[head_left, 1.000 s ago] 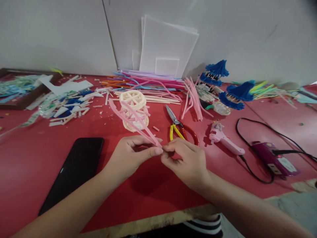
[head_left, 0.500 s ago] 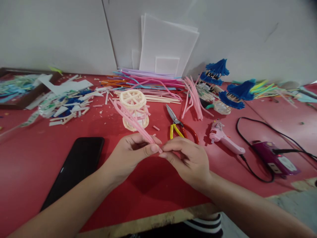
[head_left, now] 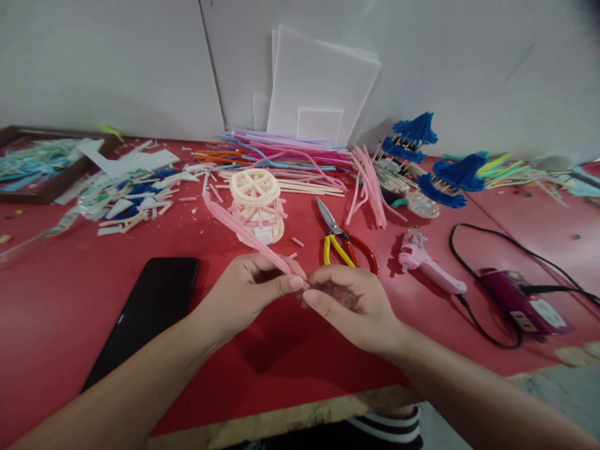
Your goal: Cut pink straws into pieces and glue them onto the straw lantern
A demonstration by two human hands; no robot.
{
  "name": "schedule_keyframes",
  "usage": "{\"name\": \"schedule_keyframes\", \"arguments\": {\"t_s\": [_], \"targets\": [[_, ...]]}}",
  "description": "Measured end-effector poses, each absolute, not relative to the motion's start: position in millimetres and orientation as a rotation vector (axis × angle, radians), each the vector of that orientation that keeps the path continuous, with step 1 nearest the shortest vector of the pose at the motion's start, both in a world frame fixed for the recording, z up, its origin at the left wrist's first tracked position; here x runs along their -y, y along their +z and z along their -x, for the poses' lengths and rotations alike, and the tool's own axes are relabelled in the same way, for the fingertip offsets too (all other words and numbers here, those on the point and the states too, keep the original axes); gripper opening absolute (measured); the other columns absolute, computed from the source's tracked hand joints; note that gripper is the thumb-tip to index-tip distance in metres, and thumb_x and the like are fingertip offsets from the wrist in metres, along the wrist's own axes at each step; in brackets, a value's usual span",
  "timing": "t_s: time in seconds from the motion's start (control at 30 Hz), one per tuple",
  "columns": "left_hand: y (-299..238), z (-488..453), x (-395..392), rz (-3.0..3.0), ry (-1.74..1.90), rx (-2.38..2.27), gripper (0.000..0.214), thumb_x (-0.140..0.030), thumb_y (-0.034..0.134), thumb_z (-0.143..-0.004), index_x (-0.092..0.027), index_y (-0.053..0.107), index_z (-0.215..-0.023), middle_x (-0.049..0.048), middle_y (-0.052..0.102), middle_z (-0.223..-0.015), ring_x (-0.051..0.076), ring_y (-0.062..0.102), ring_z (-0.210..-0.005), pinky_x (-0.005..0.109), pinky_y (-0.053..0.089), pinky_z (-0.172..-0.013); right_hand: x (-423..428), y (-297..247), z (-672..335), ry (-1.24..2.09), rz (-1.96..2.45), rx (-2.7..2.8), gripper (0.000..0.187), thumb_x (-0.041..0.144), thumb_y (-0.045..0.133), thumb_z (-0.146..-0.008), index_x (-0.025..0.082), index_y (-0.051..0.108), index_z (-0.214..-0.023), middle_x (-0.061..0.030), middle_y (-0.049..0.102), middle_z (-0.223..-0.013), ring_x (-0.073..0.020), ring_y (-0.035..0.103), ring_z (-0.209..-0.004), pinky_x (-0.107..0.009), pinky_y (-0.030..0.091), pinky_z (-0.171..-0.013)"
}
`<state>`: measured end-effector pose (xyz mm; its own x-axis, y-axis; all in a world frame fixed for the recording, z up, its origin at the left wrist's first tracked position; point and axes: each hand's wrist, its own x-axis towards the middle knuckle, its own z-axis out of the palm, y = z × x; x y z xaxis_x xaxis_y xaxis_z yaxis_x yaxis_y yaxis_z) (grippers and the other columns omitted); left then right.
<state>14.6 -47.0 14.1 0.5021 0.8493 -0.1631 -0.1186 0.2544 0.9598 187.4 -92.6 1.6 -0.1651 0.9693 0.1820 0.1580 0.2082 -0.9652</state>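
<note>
My left hand [head_left: 248,294] is closed, pinching the near end of a bunch of pink straws [head_left: 239,228] between thumb and fingers. The straws slant up and away to the left over the red table [head_left: 56,294]. My right hand [head_left: 351,300] is just right of the left one, its thumb and forefinger meeting at the same straw ends. Behind the straws stands a small cream wheel-topped model [head_left: 257,206] made of sticks.
A black phone [head_left: 150,312] lies left of my hands. Scissors with yellow and red handles [head_left: 342,240], a pink glue gun [head_left: 429,265] and a purple plug box [head_left: 520,303] with a black cord lie to the right. Coloured straws [head_left: 281,156], white sheets [head_left: 319,87], blue-tufted models [head_left: 435,169] and scraps [head_left: 126,200] line the back.
The pink straws have swung lower and further left. My right hand's fingers have loosened and stretched out a little at the straw ends. The view shifted slightly.
</note>
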Motion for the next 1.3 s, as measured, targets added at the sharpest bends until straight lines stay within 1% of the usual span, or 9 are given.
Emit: {"name": "schedule_keyframes", "arguments": {"t_s": [0.2, 0.33, 0.5, 0.63, 0.73, 0.93, 1.17, 1.27, 1.3], "targets": [[18.6, -17.7, 47.1, -1.19, 0.728, -0.712, 0.013, -0.027, 0.077, -0.073, -0.017, 0.071, -0.067, -0.0008, 0.069, -0.059, 0.015, 0.067, -0.06, 0.027, 0.054, -0.066, 90.2, -1.8, -183.0, 1.435, 1.045, 1.279, 0.025, 0.04, 0.066, -0.08, 0.019, 0.058, -0.07, -0.001, 0.063, -0.062, -0.0111, 0.059, -0.053, -0.025, 0.052, -0.053], [15.2, -20.6, 49.6, -1.223, 0.857, -0.835, 0.012, -0.026, 0.079, -0.07, -0.018, 0.071, -0.077, 0.0002, 0.074, -0.073, 0.016, 0.069, -0.07, 0.026, 0.055, -0.07, 90.9, -3.4, -177.7, 1.16, 1.111, 1.354, 0.016, 0.027, 0.062, -0.08, 0.02, 0.054, -0.068, 0.0025, 0.056, -0.058, -0.0086, 0.052, -0.05, -0.02, 0.043, -0.047], [13.5, -21.9, 54.0, -1.254, 0.948, -0.954, 0.042, -0.024, 0.08, -0.069, -0.021, 0.056, -0.103, -0.002, 0.076, -0.073, 0.017, 0.072, -0.075, 0.025, 0.054, -0.073, 91.3, -5.4, -174.6, 0.894, 1.16, 1.51, 0.016, 0.022, 0.058, -0.083, 0.021, 0.054, -0.067, 0.0033, 0.056, -0.059, -0.0081, 0.049, -0.049, -0.02, 0.04, -0.046], [15.7, -21.1, 56.1, -1.268, 1.074, -1.014, 0.041, -0.024, 0.08, -0.069, -0.023, 0.045, -0.091, -0.004, 0.073, -0.067, 0.016, 0.071, -0.066, 0.022, 0.053, -0.062, 81.1, 1.1, -190.5, 0.61, 1.161, 1.822, 0.011, 0.022, 0.055, -0.087, 0.02, 0.062, -0.079, -0.0024, 0.068, -0.075, -0.0132, 0.063, -0.067, -0.024, 0.048, -0.065], [12.7, -18.9, 55.1, -1.319, 1.176, -1.051, 0.035, -0.022, 0.079, -0.069, -0.022, 0.044, -0.073, -0.0055, 0.066, -0.063, 0.014, 0.07, -0.065, 0.02, 0.051, -0.059, 69.2, 13.0, -210.3, 0.311, 1.533, 1.93, 0.009, 0.019, 0.052, -0.087, 0.019, 0.061, -0.085, -0.0065, 0.07, -0.085, -0.0189, 0.066, -0.079, -0.029, 0.047, -0.07], [1.5, -14.5, 52.9, -1.531, 1.136, -0.992, 0.009, -0.02, 0.072, -0.076, -0.02, 0.063, -0.074, 0.0002, 0.07, -0.074, 0.014, 0.069, -0.073, 0.021, 0.052, -0.065, 51.9, 23.5, -223.8, 0.221, 2.357, 2.282, 0.023, 0.017, 0.051, -0.082, 0.007, 0.054, -0.102, -0.0191, 0.067, -0.095, -0.0288, 0.067, -0.082, -0.032, 0.041, -0.063], [5.4, -12.9, 54.3, -1.613, 1.111, -1.0, 0.028, -0.023, 0.073, -0.076, -0.024, 0.072, -0.105, 0.0022, 0.068, -0.099, 0.006, 0.066, -0.064, 0.016, 0.05, -0.057, 55.2, 45.8, -238.6, -0.123, 2.418, 2.162, 0.02, 0.026, 0.053, -0.08, 0.013, 0.053, -0.095, -0.0152, 0.065, -0.092, -0.0273, 0.064, -0.079, -0.03, 0.034, -0.057], [4.8, -12.4, 54.4, -1.657, 1.099, -0.973, 0.032, -0.021, 0.073, -0.076, -0.025, 0.072, -0.108, 0.0011, 0.066, -0.098, 0.006, 0.065, -0.067, 0.015, 0.05, -0.06, 62.9, 67.5, -263.0, -0.255, 2.283, 2.244, 0.016, 0.033, 0.053, -0.081, 0.017, 0.053, -0.079, -0.0111, 0.063, -0.083, -0.0235, 0.059, -0.072, -0.03, 0.031, -0.057], [4.3, -12.3, 54.6, -1.669, 1.092, -0.962, 0.032, -0.02, 0.073, -0.076, -0.025, 0.071, -0.108, 0.0011, 0.066, -0.097, 0.006, 0.065, -0.068, 0.015, 0.051, -0.061, 65.3, 73.1, -271.9, -0.236, 2.212, 2.294, 0.025, 0.042, 0.053, -0.082, 0.019, 0.051, -0.072, -0.008, 0.061, -0.074, -0.0217, 0.056, -0.068, -0.03, 0.031, -0.057]]}}
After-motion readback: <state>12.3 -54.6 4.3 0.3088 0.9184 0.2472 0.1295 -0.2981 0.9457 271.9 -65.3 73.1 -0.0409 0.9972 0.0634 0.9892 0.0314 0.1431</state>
